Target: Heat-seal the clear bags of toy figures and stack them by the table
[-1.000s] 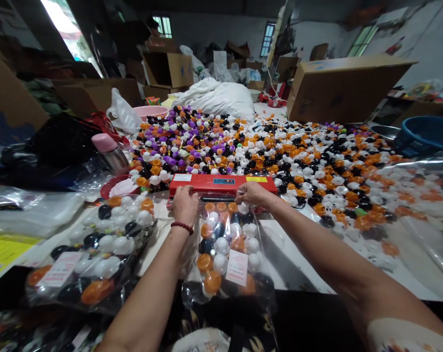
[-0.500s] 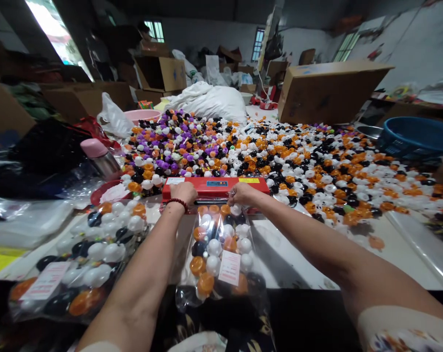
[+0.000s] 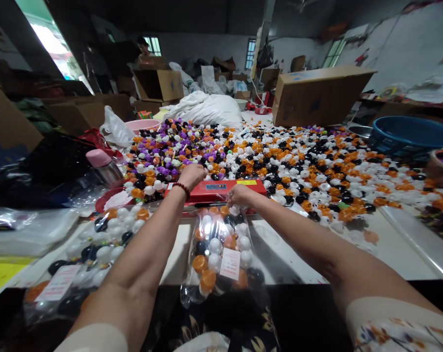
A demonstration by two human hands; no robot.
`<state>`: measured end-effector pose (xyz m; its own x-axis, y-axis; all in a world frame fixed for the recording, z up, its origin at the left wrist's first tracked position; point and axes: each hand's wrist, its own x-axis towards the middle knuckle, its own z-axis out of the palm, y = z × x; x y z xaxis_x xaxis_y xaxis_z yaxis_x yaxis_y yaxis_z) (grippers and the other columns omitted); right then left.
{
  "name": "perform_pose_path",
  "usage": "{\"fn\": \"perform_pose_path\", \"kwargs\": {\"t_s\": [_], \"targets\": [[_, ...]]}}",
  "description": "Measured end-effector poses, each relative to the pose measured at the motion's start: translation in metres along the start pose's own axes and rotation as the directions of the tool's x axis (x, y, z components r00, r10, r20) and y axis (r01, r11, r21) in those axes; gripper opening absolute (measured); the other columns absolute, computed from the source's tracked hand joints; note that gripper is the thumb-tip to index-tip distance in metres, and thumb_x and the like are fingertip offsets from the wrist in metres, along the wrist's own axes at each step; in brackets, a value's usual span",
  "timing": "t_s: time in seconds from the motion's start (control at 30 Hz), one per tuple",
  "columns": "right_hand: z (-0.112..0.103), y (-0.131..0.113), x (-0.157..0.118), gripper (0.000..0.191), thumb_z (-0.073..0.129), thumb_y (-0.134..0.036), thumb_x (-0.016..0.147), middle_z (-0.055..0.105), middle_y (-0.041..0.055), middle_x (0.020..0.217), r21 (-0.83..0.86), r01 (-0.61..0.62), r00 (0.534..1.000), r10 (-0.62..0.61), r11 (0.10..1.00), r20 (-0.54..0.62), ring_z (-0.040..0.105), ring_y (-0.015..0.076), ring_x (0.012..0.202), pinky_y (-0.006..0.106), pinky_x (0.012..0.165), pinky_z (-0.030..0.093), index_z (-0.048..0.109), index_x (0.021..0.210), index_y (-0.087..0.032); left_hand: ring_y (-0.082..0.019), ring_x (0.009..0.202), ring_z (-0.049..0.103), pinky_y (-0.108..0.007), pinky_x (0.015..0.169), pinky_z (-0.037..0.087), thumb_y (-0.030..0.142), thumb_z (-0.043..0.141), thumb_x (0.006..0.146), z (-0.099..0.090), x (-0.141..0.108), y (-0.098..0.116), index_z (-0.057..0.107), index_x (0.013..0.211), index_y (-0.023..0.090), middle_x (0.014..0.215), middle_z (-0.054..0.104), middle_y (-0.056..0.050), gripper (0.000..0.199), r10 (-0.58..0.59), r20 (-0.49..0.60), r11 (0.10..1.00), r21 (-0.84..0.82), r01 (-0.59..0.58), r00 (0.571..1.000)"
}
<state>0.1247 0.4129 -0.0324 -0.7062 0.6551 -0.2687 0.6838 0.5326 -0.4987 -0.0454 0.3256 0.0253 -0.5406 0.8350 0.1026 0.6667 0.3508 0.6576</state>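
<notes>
the left hand has just gone from the near left corner of the red machine up and over its top; i see it there now, fingers curled, by the heap of small balls on the far side. whether it grips the machine or only rests on it, i cannot tell. the right hand has not shifted: thumb and finger are pinched narrow on the mouth of the clear bag, at the near edge of the machine.

so one hand now keeps the bag in place, and the other seems free to work the machine. the bag lies flat on the bench in the near middle, filled with orange, white and black balls, its white label face up. a second filled bag lies to the left, partly behind the left forearm.
</notes>
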Motion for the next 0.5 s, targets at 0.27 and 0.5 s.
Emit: {"fn": "perform_pose_path", "kwargs": {"t_s": [0.27, 0.5], "targets": [[-0.011, 0.011, -0.034, 0.023, 0.069, -0.028, 0.083, 0.07, 0.0049, 0.091, 0.107, 0.06, 0.976, -0.036, 0.992, -0.214, 0.064, 0.0167, 0.079, 0.021, 0.065, 0.048, 0.07, 0.103, -0.016, -0.007, 0.058, 0.043, -0.02, 0.063, 0.035, 0.027, 0.044, 0.097, -0.051, -0.056, 0.142, 0.044, 0.066, 0.015, 0.061, 0.04, 0.002, 0.033, 0.268, -0.381, 0.672, -0.584, -0.455, 0.885], [-0.002, -0.017, -0.18, 0.104, 0.08, -0.048, 0.072, 0.02, 0.0176, 0.157, -0.052, 0.176, 0.537, -0.14, 0.983, -0.832, 0.043, 0.0392, 0.132, 0.047, 0.094, 0.052, 0.021, 0.154, -0.02, -0.013, 0.063, 0.044, -0.027, 0.066, 0.037, 0.027, 0.051, 0.091, -0.046, -0.174, 0.09, 0.044, 0.064, 0.017, 0.063, 0.046, 0.0, 0.03, 0.536, -0.312, 0.828, 0.014, -0.56, 0.784]]}}
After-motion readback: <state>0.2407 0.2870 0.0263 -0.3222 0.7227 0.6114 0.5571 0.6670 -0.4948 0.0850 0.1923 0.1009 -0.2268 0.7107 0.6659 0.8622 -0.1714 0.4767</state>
